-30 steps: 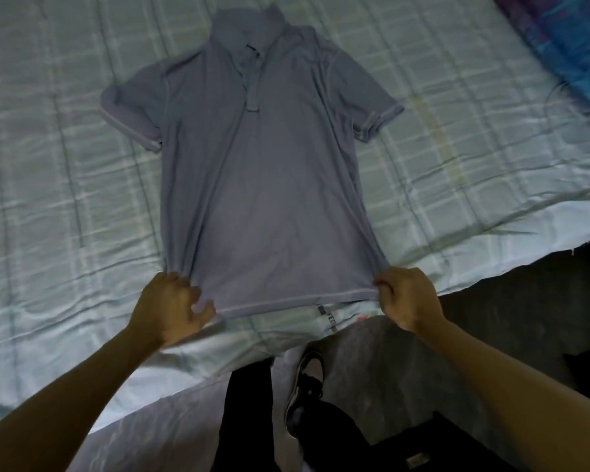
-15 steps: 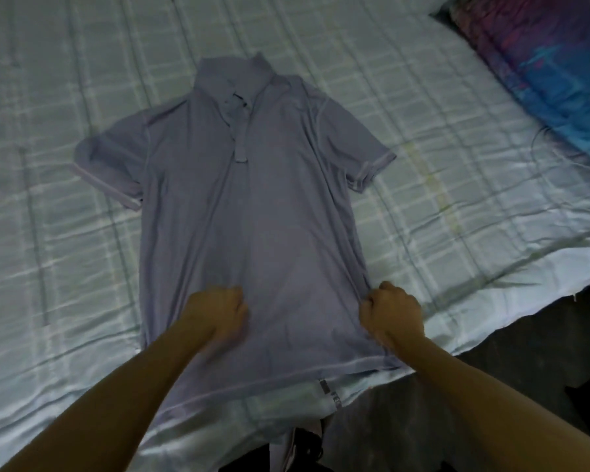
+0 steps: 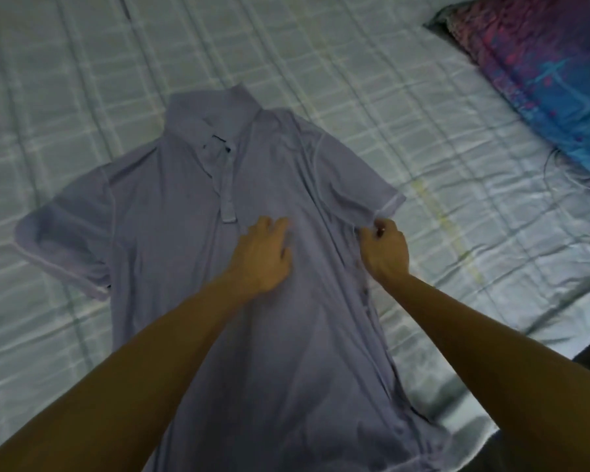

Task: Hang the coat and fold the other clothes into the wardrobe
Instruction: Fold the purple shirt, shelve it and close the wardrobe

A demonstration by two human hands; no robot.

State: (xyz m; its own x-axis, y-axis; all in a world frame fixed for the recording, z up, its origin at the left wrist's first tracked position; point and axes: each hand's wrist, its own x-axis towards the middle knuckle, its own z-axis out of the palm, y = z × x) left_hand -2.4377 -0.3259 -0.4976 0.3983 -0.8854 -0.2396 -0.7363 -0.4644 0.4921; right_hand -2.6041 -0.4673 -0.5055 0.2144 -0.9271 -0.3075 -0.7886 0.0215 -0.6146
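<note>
Hem of polo shirt [image 3: 184, 226] partly off-frame

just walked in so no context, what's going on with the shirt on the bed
A person is getting a grey-blue short-sleeved polo shirt ready to fold. It lies face up, spread on a pale checked bedsheet. The left hand presses flat on the chest below the button placket, while the right hand pinches the hem of the sleeve beside it. No fold is made yet. A pink and blue patterned pillow lies nearby.
</note>
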